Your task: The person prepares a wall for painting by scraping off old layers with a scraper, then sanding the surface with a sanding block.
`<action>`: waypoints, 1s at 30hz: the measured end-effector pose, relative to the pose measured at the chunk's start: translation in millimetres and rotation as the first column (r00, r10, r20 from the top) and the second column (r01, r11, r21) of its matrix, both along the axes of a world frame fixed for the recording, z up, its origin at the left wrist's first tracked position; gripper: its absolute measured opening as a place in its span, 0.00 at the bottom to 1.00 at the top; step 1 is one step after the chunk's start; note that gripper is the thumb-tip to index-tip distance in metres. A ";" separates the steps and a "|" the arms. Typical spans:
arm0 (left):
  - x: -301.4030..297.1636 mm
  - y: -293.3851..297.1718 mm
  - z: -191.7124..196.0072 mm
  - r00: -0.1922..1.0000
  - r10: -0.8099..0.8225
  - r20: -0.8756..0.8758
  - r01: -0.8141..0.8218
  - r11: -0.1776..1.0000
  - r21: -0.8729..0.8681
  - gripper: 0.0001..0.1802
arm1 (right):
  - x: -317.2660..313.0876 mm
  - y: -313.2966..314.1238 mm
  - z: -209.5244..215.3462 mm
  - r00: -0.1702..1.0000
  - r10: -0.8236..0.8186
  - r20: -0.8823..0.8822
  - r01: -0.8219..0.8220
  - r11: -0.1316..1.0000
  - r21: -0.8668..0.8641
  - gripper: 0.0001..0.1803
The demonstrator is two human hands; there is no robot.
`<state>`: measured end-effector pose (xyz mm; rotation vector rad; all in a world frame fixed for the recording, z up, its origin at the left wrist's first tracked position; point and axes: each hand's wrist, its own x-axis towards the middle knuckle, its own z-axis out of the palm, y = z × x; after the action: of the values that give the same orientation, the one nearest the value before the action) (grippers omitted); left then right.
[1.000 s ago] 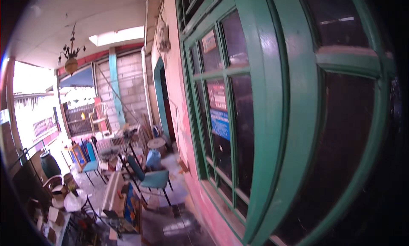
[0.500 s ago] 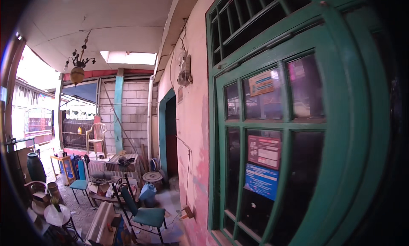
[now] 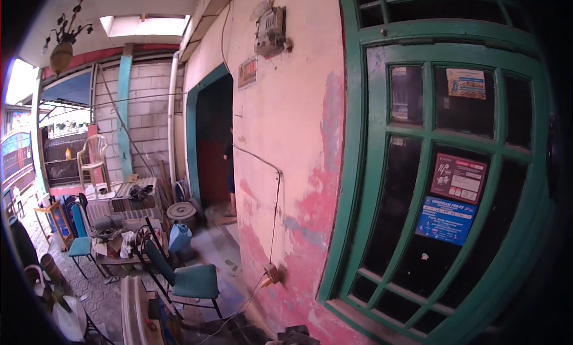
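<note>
Neither of my hands comes into view, and no forearm shows at the lower edge. On the right stands a green-framed window (image 3: 382,166) with dark panes. A maroon notice (image 3: 458,178) and a blue notice (image 3: 444,221) are stuck to its glass, with a small pale sticker (image 3: 465,83) higher up. Beside it runs a peeling pink wall (image 3: 298,124). An electric meter (image 3: 270,33) is fixed high on this wall, and an orange socket box (image 3: 272,276) hangs low on its cable. A chair with a green seat (image 3: 196,282) stands left of the wall.
A person (image 3: 229,166) is partly visible in the teal-framed doorway (image 3: 192,136). Left of it are a lidded bin (image 3: 181,211), a blue bag (image 3: 179,237), a cluttered low table (image 3: 110,259) and a plastic chair (image 3: 94,154). A thin cable (image 3: 242,306) crosses the floor. A chandelier (image 3: 62,57) hangs overhead.
My view has turned and come lower. The doorway and more of the pink wall now show, the chandelier has shifted left, and a person appears in the doorway.
</note>
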<state>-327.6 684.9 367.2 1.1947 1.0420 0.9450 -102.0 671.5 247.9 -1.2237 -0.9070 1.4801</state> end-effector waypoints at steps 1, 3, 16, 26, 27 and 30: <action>-1.1 6.2 0.2 0.998 -0.030 0.061 0.030 1.000 -0.009 0.16 | -12.5 4.9 4.4 0.999 -0.025 0.033 0.023 0.999 0.048 0.25; 2.0 19.3 -3.3 0.985 -0.034 0.166 0.014 0.993 0.115 0.16 | -32.3 15.4 15.4 0.992 -0.070 0.104 0.054 0.987 0.148 0.21; -67.6 134.9 -55.5 0.970 -0.238 -0.051 0.222 0.950 -0.219 0.15 | -78.9 146.4 43.6 0.995 0.081 -0.064 -0.081 0.997 0.001 0.11; -76.6 251.4 -0.8 0.989 -0.112 -0.095 0.129 0.972 0.198 0.17 | -107.8 261.8 89.2 0.960 0.222 -0.171 -0.168 0.945 0.280 0.14; -73.6 264.0 5.4 0.963 -0.104 -0.248 0.197 0.901 0.386 0.17 | -105.5 265.1 93.5 0.982 0.151 -0.116 -0.108 0.942 0.319 0.13; -64.5 290.3 26.4 0.928 -0.078 -0.364 0.278 0.795 0.539 0.17 | -101.3 273.7 99.4 0.999 0.047 0.026 -0.054 0.931 0.360 0.12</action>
<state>-392.1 975.3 393.6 1.9897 0.8845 0.9658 -203.2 945.2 347.3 -0.9473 -1.1713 1.2717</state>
